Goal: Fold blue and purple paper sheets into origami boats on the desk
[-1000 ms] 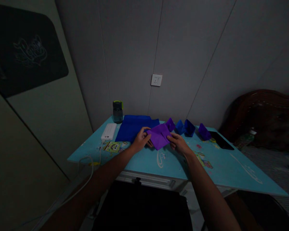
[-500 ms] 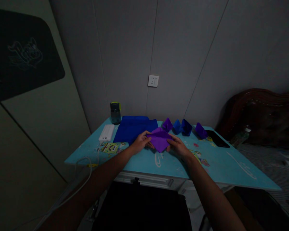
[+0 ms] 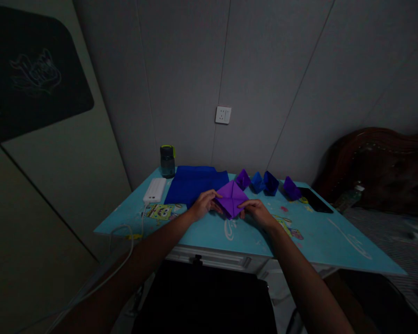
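Observation:
A folded purple origami paper [image 3: 231,197], roughly diamond-shaped with crossing creases, is held just above the front middle of the table. My left hand [image 3: 205,204] pinches its left corner, thumb on top. On the opposite side my right hand [image 3: 257,211] grips the lower right edge between thumb and fingers. Flat blue paper sheets [image 3: 191,181] lie behind and left of my left hand. Finished-looking folded pieces stand along the back: a purple one [image 3: 243,179], a light blue one [image 3: 257,183], a dark blue one [image 3: 271,183] and another purple one [image 3: 291,189].
On the light blue table [image 3: 202,236], a white power bank [image 3: 155,190] with a cable and a dark water bottle [image 3: 167,162] stand at left. A black tablet-like slab [image 3: 315,200] lies at right, near a clear bottle [image 3: 350,197]. A wall socket [image 3: 223,115] is above.
The purple paper has been turned or opened, so its creased face with crossing lines now shows. Both hands stay at its sides, and the right has shifted slightly along the edge.

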The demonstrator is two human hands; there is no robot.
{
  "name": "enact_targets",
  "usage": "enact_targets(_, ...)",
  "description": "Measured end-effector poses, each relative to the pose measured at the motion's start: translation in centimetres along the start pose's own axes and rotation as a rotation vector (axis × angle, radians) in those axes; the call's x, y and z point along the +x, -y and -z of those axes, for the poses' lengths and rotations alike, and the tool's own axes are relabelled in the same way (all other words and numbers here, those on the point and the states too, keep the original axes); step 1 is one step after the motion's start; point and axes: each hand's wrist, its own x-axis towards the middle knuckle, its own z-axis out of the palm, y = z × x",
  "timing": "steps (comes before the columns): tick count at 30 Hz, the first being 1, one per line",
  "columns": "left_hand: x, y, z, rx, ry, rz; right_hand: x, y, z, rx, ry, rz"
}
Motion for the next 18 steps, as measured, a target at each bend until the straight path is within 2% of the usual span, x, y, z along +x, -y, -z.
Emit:
enact_targets(5,0.2,0.3,-0.1,0.152,-0.061,-0.022,-0.2,0.5,0.0,-0.043,0.008,0.013)
enact_targets(13,0.8,1.0,0.1,0.156,-0.074,-0.013,-0.6,1.5,-0.3,0.049,0.037,0.011)
enact_targets(18,1.0,1.2,0.0,0.16,-0.107,-0.019,-0.5,1.8,-0.8,0.116,-0.039,0.044)
